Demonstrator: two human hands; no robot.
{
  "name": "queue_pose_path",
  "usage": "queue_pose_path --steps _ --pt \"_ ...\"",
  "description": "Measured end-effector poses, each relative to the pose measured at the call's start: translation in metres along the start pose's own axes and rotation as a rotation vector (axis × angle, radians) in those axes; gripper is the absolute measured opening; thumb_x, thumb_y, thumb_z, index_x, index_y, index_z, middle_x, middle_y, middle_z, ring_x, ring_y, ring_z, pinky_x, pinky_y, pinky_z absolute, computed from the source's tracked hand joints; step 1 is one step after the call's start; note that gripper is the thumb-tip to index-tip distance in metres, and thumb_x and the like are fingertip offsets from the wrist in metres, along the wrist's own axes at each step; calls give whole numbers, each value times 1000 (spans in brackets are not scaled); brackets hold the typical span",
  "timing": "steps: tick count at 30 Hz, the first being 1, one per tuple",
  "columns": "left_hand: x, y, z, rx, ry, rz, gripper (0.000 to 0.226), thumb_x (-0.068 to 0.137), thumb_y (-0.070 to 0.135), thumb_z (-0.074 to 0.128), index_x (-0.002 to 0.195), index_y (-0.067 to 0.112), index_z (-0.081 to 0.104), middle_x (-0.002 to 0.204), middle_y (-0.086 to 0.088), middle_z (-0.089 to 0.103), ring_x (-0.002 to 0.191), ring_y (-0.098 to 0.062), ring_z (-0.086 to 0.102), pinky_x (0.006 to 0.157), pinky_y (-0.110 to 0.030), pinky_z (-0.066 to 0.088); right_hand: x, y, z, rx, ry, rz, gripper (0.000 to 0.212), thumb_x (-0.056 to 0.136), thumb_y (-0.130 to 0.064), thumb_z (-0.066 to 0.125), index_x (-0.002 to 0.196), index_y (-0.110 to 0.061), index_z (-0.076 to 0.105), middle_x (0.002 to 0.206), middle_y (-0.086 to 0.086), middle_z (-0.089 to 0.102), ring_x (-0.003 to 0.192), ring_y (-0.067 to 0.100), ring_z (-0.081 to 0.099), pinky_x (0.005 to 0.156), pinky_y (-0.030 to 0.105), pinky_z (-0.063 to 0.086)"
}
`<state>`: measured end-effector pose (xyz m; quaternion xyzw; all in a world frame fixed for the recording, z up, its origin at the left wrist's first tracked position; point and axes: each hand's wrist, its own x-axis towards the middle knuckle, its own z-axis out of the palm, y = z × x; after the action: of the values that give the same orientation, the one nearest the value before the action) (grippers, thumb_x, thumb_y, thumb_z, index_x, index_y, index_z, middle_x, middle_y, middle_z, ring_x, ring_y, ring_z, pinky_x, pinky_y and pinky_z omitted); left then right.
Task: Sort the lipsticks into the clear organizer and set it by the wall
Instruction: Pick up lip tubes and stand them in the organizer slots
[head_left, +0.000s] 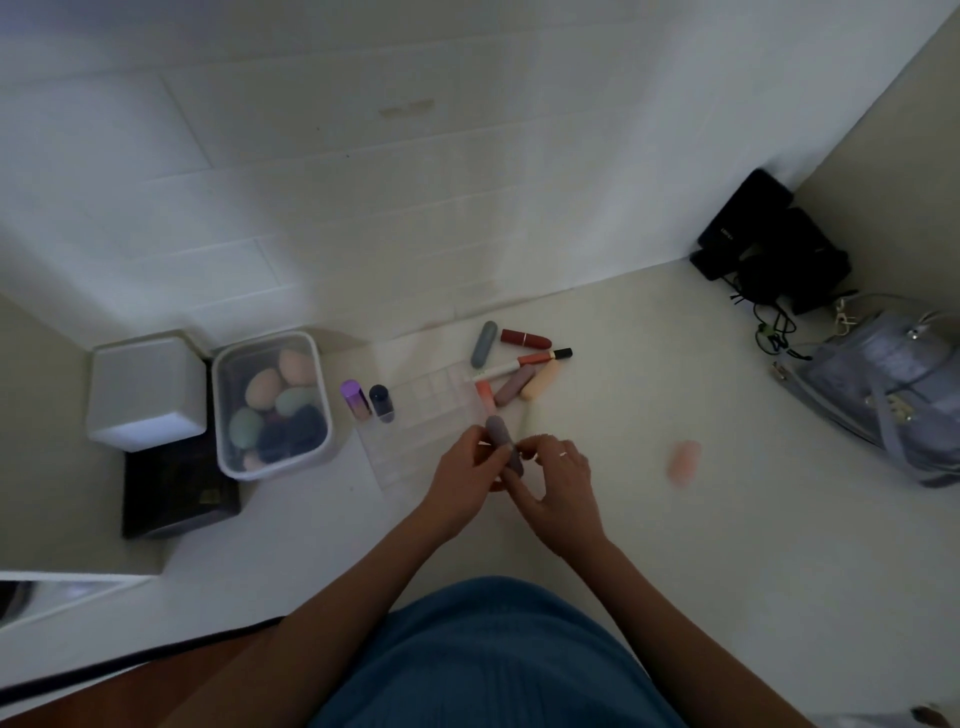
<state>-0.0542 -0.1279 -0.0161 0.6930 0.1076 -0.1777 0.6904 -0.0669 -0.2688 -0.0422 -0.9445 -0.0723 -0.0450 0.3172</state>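
From the head camera I see my left hand (464, 478) and right hand (558, 486) close together, both pinching one mauve capsule-shaped lipstick (503, 445) over the clear gridded plastic organizer (415, 415). Its cells look unfilled, so I judge sorting barely begun. Six lipsticks wait beyond it; one blurry pink one (684, 462) lies apart.

Seven capsule-shaped lipsticks showing: grey (483, 344), dark red (525, 339), slim white-and-coral tube with a black cap (522, 364), coral (484, 391), mauve (514, 385), peach (540, 380), grey-mauve in hand (503, 444). One clear gridded organizer (415, 415). Two small bottles, purple (355, 397) and navy (382, 402). One blurred pink thing (684, 462), possibly another lipstick.
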Motion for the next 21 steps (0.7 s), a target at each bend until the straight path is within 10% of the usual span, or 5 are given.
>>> queue_pose_path --steps 5,10,21 --pt "-5 0 -7 -10 23 8 6 93 16 52 99 14 54 90 -9 69 87 -18 68 72 -25 58 5 49 -32 -209 370 320 40 93 -33 45 131 -21 50 139 3 51 129 23 43 109 42 23" --pt "-6 -2 -8 47 -13 1 8 93 22 54 94 15 56 87 -7 70 87 -19 68 71 -24 56 -3 115 -63 -284 250 787 55 98 -29 37 149 -19 19 160 4 15 147 28 6 117 53 4" --pt "4 -8 2 107 -20 -36 10 91 20 56 94 11 57 87 -6 70 86 -18 69 71 -24 56 -12 137 -53 -164 199 730 51 99 -4 30 148 -1 15 157 20 16 147 30 10 119 44 8"
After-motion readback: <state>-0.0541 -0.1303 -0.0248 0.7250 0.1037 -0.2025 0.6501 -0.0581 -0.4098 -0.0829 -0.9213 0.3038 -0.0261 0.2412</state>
